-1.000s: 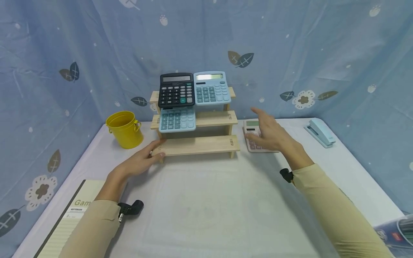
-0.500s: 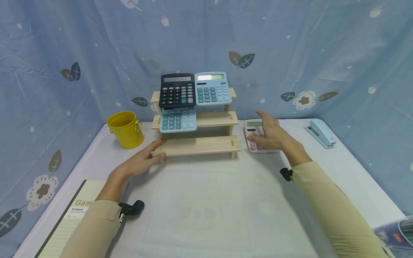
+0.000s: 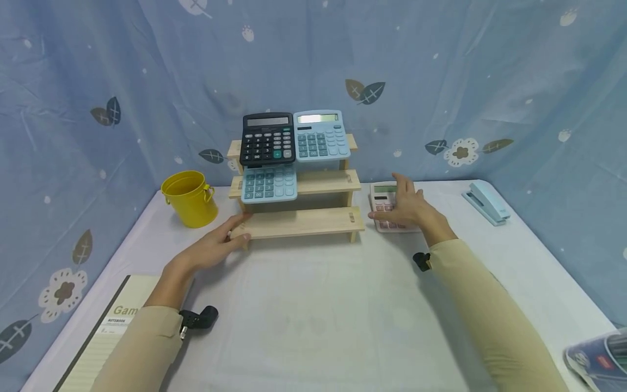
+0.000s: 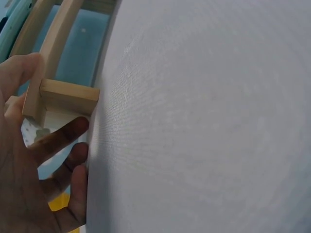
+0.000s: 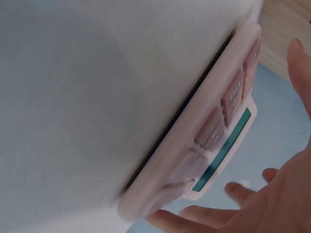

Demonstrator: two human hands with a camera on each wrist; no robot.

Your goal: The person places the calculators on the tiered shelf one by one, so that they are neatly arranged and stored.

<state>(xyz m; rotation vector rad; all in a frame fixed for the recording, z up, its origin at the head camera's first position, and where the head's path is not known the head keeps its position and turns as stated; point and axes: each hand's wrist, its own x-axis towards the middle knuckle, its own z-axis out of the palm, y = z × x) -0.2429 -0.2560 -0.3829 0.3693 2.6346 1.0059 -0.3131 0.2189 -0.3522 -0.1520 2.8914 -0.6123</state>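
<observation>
My left hand [image 3: 213, 245] holds the left end of the lowest board of a three-tier wooden shelf [image 3: 301, 222]. In the left wrist view, the thumb is at the board's corner and the other fingers spread beside its short leg [image 4: 70, 94]. Beyond the shelf's right end, my right hand [image 3: 409, 209] hovers over a pink calculator [image 3: 382, 201] lying on the table. Its thumb and fingers are spread wide, with fingertips [image 5: 163, 218] near the calculator's edge in the right wrist view. A black calculator [image 3: 268, 139] and a light-blue calculator [image 3: 321, 135] lean on the top tier; another blue calculator [image 3: 269, 184] occupies the middle tier.
Left of the shelf stands a yellow bucket [image 3: 193, 204]. A notebook [image 3: 105, 332] lies partly under my left forearm. At the right are a light-blue stapler [image 3: 486, 202] and, near the front corner, a blue pen holder [image 3: 595, 359]. Patterned blue cloth [image 3: 313, 65] hangs behind.
My right hand has moved slightly left and lower over the pink calculator, its fingers turning more downward. The left hand stays on the shelf.
</observation>
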